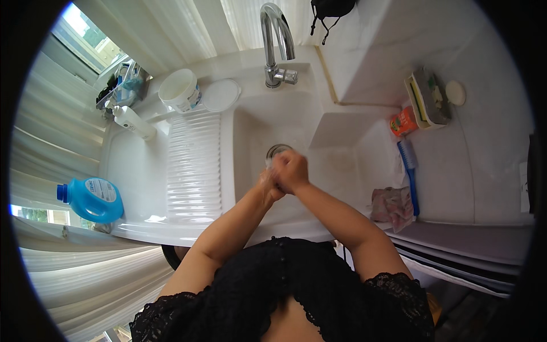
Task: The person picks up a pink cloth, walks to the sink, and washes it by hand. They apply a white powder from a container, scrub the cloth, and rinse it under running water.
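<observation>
My left hand (268,181) and right hand (292,171) are pressed together, palm on palm, clamped on nothing I can see, over the sink (250,122); the drain (277,151) lies just beyond them, the tap (276,40) farther off.

hands 2 (285,174) | bottles 2 (91,198) | brush 1 (408,165) | tub 1 (179,89)
</observation>
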